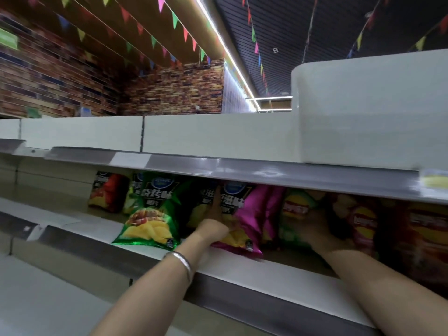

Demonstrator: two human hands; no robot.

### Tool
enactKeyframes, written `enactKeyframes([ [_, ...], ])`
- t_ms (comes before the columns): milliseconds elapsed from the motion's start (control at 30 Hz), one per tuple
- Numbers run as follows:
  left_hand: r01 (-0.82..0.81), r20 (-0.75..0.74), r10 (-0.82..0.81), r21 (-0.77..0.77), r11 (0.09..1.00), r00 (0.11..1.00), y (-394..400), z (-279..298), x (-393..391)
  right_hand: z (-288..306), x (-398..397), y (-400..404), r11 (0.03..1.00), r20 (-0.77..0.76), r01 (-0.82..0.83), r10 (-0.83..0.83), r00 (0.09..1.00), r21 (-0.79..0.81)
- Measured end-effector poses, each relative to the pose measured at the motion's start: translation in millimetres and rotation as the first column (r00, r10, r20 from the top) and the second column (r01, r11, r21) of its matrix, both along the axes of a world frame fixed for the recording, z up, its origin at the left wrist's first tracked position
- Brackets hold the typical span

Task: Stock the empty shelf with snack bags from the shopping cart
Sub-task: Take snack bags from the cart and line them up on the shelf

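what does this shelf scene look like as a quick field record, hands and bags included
setting: store aisle, white shelf with a grey price rail
left hand: left hand holds the magenta chip bag from its left side
right hand: right hand reaches among the bags at the green Lay's bag; grip blurred
wrist: silver bangle on the left wrist
other bags: green barbecue chip bag leaning forward, red chip bag behind it to the left, red Lay's bags on the right
shelf above: bare top, white box on its right end
cart: not in view

Strings of coloured pennant flags (173, 20) hang under the ceiling before a brick-patterned wall (169, 90).
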State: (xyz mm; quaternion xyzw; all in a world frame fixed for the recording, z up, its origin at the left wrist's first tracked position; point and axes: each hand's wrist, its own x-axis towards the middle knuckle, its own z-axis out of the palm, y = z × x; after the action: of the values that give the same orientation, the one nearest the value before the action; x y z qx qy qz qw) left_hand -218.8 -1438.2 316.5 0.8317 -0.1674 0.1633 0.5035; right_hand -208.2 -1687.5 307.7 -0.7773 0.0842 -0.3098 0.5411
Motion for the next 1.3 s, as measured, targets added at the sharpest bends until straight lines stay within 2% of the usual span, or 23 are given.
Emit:
enactKeyframes([
  [100,-0.011,-0.048,0.009,-0.048,0.999,0.999,13,2,4,8,-16,20,0.997,0.008,0.024,-0.023,1.000,-0.069],
  [133,-0.021,-0.039,0.019,-0.068,0.997,0.999,15,2,4,12,-23,23,0.998,-0.009,-0.002,0.002,1.000,-0.063],
  [200,0.056,-0.004,-0.057,-0.133,0.989,0.998,11,0,3,15,-32,27,0.998,-0.067,-0.034,0.030,0.997,-0.060],
  [400,0.087,0.030,-0.082,-0.229,0.970,0.996,4,-9,3,22,-25,0,1.000,-0.196,0.008,-0.014,0.981,-0.030],
  [500,0.044,0.012,-0.042,-0.198,0.979,0.999,4,-17,5,27,-30,-13,1.000,-0.258,0.003,-0.007,0.966,-0.015],
  [600,0.013,-0.081,-0.029,-0.191,0.981,0.996,0,-17,0,27,-31,-16,1.000,-0.276,-0.025,0.025,0.961,0.003],
  [633,-0.043,-0.112,0.026,-0.149,0.988,0.993,-2,-14,-4,26,-29,-18,0.999,-0.273,-0.039,0.042,0.961,0.016],
  [667,-0.113,-0.121,0.109,-0.029,0.993,0.987,-5,-10,-10,27,-31,-17,0.998,-0.263,-0.054,0.059,0.963,0.024],
  [733,-0.208,-0.055,0.220,0.174,0.963,0.974,-12,-6,-21,23,-30,-15,0.995,-0.234,-0.090,0.096,0.967,0.036],
  [800,-0.207,0.061,0.199,0.192,0.959,0.978,-18,-11,-20,19,-29,-10,0.990,-0.215,-0.133,0.139,0.967,0.039],
  [867,-0.141,0.069,0.131,0.152,0.978,0.989,-24,-15,-19,18,-34,-4,0.992,-0.204,-0.126,0.127,0.971,0.018],
  [967,-0.224,0.077,0.211,0.256,0.940,0.975,-28,-16,-10,19,-44,-1,0.989,-0.198,-0.147,0.138,0.970,-0.029],
  [1033,-0.221,0.067,0.210,0.336,0.916,0.975,-28,-15,-8,22,-54,0,0.977,-0.255,-0.167,0.129,0.958,-0.133],
  [1100,-0.232,0.106,0.207,0.384,0.894,0.973,-26,-16,-6,28,-68,0,0.925,-0.318,-0.167,0.054,0.946,-0.341],
  [1133,-0.272,0.164,0.226,0.366,0.890,0.960,-27,-17,-6,32,-77,0,0.873,-0.305,-0.120,-0.035,0.952,-0.473],
  [1200,-0.314,0.260,0.238,0.308,0.898,0.936,-29,-19,-7,38,-95,-7,0.701,-0.120,0.120,-0.284,0.951,-0.703],
  [1267,-0.302,0.284,0.219,0.295,0.907,0.934,-30,-21,-10,39,-107,-22,0.513,0.091,0.342,-0.451,0.888,-0.787],
  [1300,-0.313,0.292,0.226,0.298,0.902,0.929,-31,-19,-14,38,-109,-30,0.489,0.093,0.368,-0.498,0.862,-0.791],
])
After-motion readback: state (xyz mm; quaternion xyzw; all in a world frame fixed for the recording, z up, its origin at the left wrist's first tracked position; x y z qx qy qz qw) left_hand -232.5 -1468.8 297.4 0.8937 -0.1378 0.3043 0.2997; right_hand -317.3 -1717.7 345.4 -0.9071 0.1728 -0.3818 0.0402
